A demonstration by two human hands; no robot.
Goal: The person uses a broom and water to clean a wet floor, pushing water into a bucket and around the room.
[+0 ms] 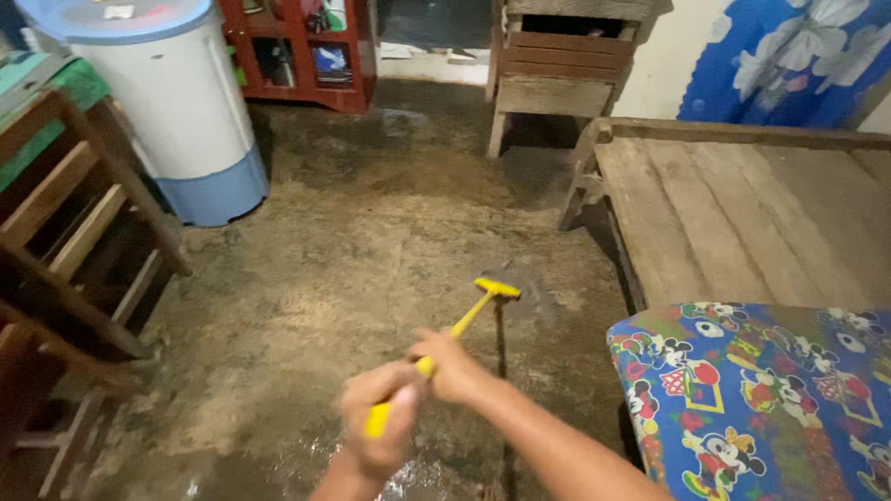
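Note:
Both hands grip the yellow handle of a broom (473,313). My left hand (380,422) holds the near end of the handle, low in the view. Just beyond it, my right hand (457,366) clasps the handle further along. The broom's yellow head with its thin dark bristles (520,289) rests on the rough earth-brown floor (371,241) near the corner of the wooden bed. The hands look slightly blurred.
A bare wooden bed frame (742,213) stands at the right with a colourful cartoon-print mattress (761,390) on its near end. A white and blue barrel (176,111) stands back left beside a wooden chair (74,232). A wooden crate cabinet (566,65) and a red shelf (297,56) stand behind.

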